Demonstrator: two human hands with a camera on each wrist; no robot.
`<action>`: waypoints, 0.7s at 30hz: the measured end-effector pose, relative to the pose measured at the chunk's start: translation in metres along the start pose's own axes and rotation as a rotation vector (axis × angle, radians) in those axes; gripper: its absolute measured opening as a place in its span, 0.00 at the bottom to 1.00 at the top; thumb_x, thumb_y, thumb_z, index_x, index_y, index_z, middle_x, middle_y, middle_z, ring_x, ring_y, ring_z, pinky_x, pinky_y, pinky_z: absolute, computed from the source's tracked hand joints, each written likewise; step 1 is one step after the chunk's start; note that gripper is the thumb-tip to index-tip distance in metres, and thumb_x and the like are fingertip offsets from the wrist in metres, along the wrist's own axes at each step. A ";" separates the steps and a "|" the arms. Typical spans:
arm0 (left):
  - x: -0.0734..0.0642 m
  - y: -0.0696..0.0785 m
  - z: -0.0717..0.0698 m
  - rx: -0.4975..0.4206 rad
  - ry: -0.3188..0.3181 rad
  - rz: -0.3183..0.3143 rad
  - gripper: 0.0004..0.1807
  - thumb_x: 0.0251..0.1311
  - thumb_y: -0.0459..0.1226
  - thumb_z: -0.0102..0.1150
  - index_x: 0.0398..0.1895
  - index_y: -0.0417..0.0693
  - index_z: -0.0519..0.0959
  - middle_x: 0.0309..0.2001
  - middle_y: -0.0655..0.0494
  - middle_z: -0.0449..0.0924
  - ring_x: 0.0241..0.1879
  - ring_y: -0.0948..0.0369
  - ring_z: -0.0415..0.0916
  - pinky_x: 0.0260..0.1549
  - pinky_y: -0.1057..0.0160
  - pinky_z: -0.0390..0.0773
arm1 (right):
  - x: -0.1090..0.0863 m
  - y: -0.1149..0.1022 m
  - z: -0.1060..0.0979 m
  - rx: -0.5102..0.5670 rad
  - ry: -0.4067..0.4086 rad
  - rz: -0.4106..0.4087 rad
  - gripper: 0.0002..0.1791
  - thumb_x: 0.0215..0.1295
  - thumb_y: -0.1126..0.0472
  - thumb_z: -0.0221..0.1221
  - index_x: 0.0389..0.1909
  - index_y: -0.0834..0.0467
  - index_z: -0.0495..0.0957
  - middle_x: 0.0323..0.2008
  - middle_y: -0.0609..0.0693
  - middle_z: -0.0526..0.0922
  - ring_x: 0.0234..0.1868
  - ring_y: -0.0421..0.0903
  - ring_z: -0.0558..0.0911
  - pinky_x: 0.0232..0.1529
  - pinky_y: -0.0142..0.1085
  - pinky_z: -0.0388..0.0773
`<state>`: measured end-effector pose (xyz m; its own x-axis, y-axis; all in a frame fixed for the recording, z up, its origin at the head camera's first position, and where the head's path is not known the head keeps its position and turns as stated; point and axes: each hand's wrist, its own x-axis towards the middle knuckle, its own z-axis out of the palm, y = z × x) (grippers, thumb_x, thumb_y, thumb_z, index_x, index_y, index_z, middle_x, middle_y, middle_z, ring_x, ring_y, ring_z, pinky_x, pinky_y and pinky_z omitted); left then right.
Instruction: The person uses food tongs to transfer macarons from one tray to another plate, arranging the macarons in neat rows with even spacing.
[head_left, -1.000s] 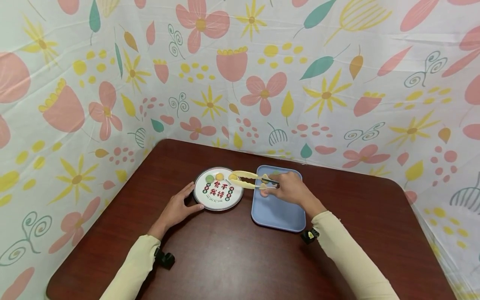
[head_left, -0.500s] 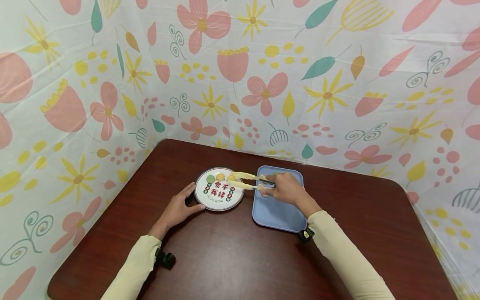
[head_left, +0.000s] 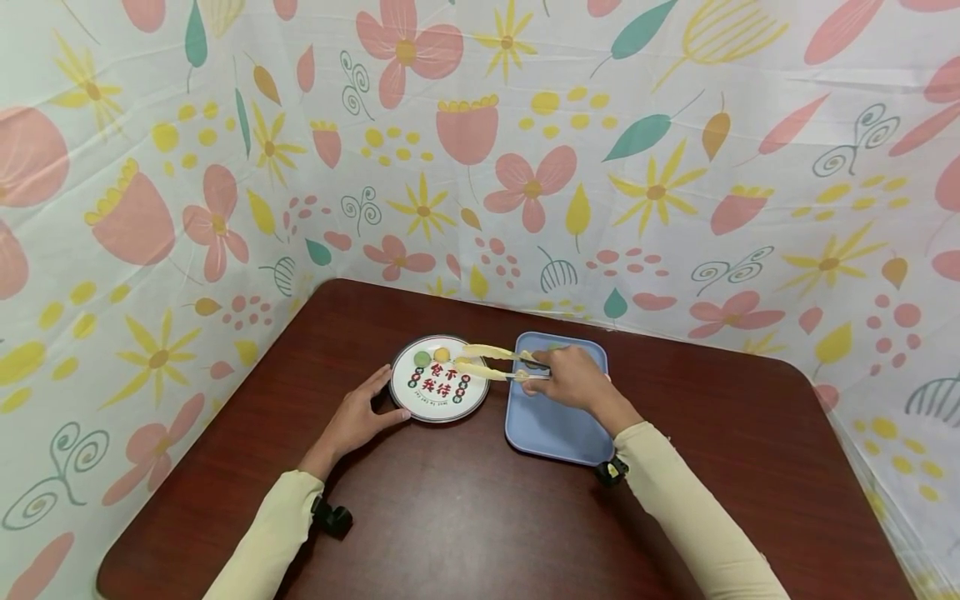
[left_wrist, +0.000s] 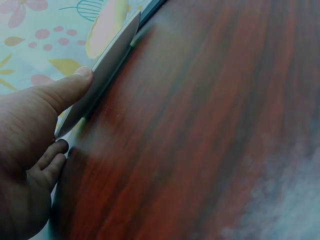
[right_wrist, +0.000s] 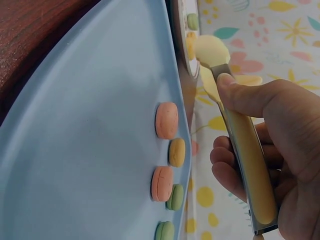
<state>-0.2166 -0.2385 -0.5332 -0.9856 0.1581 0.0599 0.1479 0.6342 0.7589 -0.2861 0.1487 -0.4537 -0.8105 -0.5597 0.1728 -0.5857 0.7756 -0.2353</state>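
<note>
My left hand (head_left: 358,427) touches the near left rim of a round white plate (head_left: 431,410) with printed characters, its thumb and fingers spread along the edge. In the left wrist view the thumb (left_wrist: 70,90) lies against the rim. My right hand (head_left: 573,379) grips pale yellow tongs with metal handles (right_wrist: 245,165). The tong tips reach over the plate's right side and hide what lies right at them in the head view. A green macaron (head_left: 422,359) and a yellow macaron (head_left: 442,355) sit on the plate near its far edge.
A blue tray (head_left: 558,429) stands to the plate's right, under my right hand. It holds several macarons: pink (right_wrist: 166,121), yellow (right_wrist: 176,152) and green (right_wrist: 165,231). Flowered cloth (head_left: 480,208) rises behind the brown table (head_left: 420,517).
My right hand and the tongs have shifted slightly left. A yellow macaron seen at the tong tips earlier no longer shows there in the head view. The left hand stays at the rim.
</note>
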 end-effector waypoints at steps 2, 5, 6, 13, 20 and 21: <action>0.000 0.000 0.000 -0.001 -0.001 -0.001 0.54 0.56 0.56 0.74 0.80 0.44 0.60 0.80 0.49 0.54 0.79 0.50 0.52 0.72 0.43 0.61 | -0.001 0.000 -0.002 0.012 -0.006 0.009 0.31 0.59 0.44 0.73 0.56 0.62 0.84 0.30 0.51 0.87 0.25 0.41 0.76 0.32 0.43 0.76; 0.000 0.001 0.000 -0.008 0.002 -0.004 0.53 0.56 0.56 0.74 0.80 0.44 0.60 0.80 0.50 0.54 0.79 0.51 0.51 0.72 0.43 0.61 | -0.005 -0.001 -0.009 0.037 -0.005 0.021 0.33 0.59 0.42 0.73 0.58 0.62 0.84 0.26 0.47 0.85 0.24 0.40 0.74 0.31 0.40 0.74; 0.000 0.001 0.000 -0.006 0.002 -0.003 0.53 0.56 0.56 0.74 0.80 0.44 0.60 0.80 0.49 0.54 0.79 0.50 0.51 0.72 0.43 0.61 | -0.007 0.000 -0.012 0.042 -0.002 0.023 0.34 0.58 0.41 0.72 0.58 0.62 0.84 0.24 0.46 0.84 0.24 0.40 0.73 0.31 0.40 0.73; 0.000 0.001 0.000 0.003 0.002 0.002 0.53 0.57 0.55 0.74 0.79 0.42 0.60 0.80 0.49 0.54 0.79 0.50 0.51 0.72 0.43 0.61 | -0.022 0.006 -0.035 0.070 0.022 0.072 0.37 0.60 0.44 0.72 0.63 0.64 0.80 0.12 0.43 0.68 0.15 0.39 0.62 0.22 0.36 0.64; 0.000 0.002 -0.001 0.011 0.003 0.014 0.53 0.56 0.55 0.74 0.79 0.41 0.60 0.80 0.48 0.55 0.79 0.50 0.52 0.72 0.43 0.60 | -0.043 0.014 -0.054 0.056 0.030 0.152 0.40 0.59 0.41 0.72 0.65 0.63 0.78 0.14 0.42 0.74 0.17 0.41 0.68 0.21 0.35 0.64; 0.000 0.001 0.000 0.009 0.002 0.014 0.53 0.56 0.55 0.74 0.79 0.41 0.60 0.80 0.48 0.55 0.79 0.50 0.52 0.72 0.43 0.60 | -0.047 0.016 -0.055 0.049 0.031 0.159 0.39 0.60 0.42 0.72 0.65 0.63 0.78 0.15 0.43 0.75 0.19 0.41 0.70 0.22 0.35 0.65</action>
<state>-0.2163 -0.2380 -0.5319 -0.9835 0.1659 0.0718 0.1626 0.6383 0.7524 -0.2574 0.2029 -0.4126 -0.8932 -0.4208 0.1586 -0.4497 0.8384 -0.3079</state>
